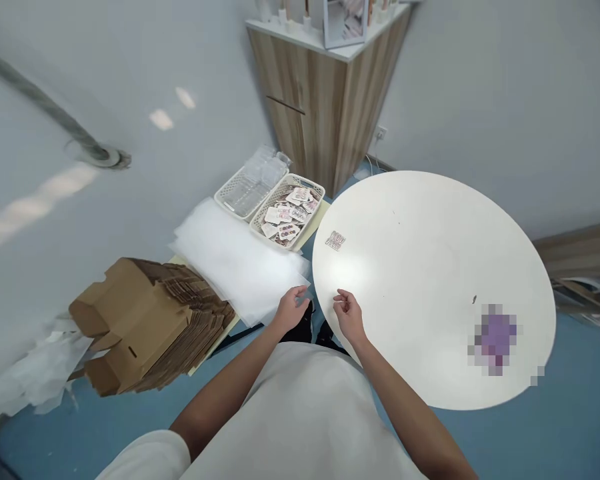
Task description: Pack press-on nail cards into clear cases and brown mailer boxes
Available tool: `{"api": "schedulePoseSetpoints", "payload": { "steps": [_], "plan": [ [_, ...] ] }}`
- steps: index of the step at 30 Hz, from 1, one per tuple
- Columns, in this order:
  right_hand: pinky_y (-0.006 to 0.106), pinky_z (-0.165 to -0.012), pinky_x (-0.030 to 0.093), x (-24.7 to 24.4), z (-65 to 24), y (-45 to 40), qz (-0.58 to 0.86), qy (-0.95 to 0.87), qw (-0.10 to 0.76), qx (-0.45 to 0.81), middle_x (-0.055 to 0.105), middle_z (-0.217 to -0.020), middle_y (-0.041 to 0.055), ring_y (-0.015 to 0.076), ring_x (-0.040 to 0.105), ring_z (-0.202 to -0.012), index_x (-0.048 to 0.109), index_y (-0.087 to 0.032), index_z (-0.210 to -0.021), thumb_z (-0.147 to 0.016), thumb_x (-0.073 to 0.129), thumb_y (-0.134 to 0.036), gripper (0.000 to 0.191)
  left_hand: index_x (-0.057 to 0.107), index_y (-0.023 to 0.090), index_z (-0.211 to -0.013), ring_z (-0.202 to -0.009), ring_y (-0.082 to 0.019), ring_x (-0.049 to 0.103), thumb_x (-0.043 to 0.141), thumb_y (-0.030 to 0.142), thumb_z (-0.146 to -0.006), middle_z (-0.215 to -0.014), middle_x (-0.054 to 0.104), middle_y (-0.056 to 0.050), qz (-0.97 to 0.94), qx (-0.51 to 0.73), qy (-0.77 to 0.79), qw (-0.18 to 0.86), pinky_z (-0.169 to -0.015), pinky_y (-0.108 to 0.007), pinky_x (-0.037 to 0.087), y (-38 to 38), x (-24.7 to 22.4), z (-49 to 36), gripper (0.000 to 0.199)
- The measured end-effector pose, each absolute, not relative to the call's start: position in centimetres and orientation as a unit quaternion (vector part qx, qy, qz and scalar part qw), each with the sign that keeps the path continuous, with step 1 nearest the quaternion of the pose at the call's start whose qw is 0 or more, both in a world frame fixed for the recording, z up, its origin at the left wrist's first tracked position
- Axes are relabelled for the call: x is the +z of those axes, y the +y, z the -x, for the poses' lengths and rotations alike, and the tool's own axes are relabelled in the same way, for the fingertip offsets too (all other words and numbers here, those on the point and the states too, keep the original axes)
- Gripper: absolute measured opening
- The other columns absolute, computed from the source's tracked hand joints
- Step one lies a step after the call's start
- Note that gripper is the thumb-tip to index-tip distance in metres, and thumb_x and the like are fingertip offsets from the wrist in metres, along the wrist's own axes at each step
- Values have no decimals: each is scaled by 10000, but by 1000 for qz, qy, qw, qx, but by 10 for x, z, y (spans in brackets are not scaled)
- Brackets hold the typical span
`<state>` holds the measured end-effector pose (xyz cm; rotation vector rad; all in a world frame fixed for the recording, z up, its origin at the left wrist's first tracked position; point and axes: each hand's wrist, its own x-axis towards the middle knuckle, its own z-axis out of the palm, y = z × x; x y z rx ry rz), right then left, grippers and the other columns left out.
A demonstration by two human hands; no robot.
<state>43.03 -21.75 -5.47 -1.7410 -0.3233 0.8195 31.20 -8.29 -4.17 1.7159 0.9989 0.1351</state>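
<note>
My left hand [292, 310] hovers at the right edge of a stack of white translucent sheets [235, 257], its thumb apart from its fingers and nothing in its grasp. Over the near left edge of the round white table [420, 240] is my right hand [349, 316]. Its fingers are loosely bent, with a gap to the thumb, and nothing shows between them. Farther back on the table lies a small flat piece with pinkish print [335, 241], apart from both hands. Beyond the sheets, a white basket [255, 235] holds many printed cards [290, 215].
Another basket [220, 200] contains clear plastic pieces [245, 190]. Folded brown cardboard boxes [145, 320] are piled at left, beside crumpled white plastic [45, 367]. A wooden cabinet [310, 100] stands in the corner. A blurred-out purple item [497, 337] is on the table's right.
</note>
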Motion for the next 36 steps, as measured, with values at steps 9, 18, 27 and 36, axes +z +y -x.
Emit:
{"api": "schedulePoseSetpoints", "payload": {
  "steps": [9,18,27,36],
  "plan": [
    [307,-609,466,-49,-405,-188,705,-194,567,380,635,-780,59,168,575,-669,591,-174,-921,-687,560,-380,313,542,176,-1063,-928,-174,577,523,284,-746,-1094,594,-93,-723,100,426,534,-751,-307,488,-60,-16,-264,336],
    [288,-559,442,-40,-358,-118,705,-282,514,399,622,-771,60,171,554,-658,593,-171,-922,-695,557,-447,359,549,178,-1045,-892,-169,591,532,271,-737,-1072,606,-85,-721,140,440,516,-733,-306,488,-20,-10,-197,322],
    [302,-637,443,-20,-356,-66,712,-320,501,373,620,-801,50,148,550,-660,587,-169,-944,-695,570,-432,363,529,179,-1102,-951,-186,572,551,296,-735,-1123,581,-83,-759,128,400,497,-784,-311,477,33,5,-199,386],
    [336,-730,453,-12,-417,5,725,-282,530,338,613,-952,80,161,565,-767,578,-166,-978,-654,609,-375,387,515,167,-1137,-997,-238,561,574,339,-722,-1167,550,-109,-793,102,369,473,-849,-348,448,104,25,-247,453]
  ]
}}
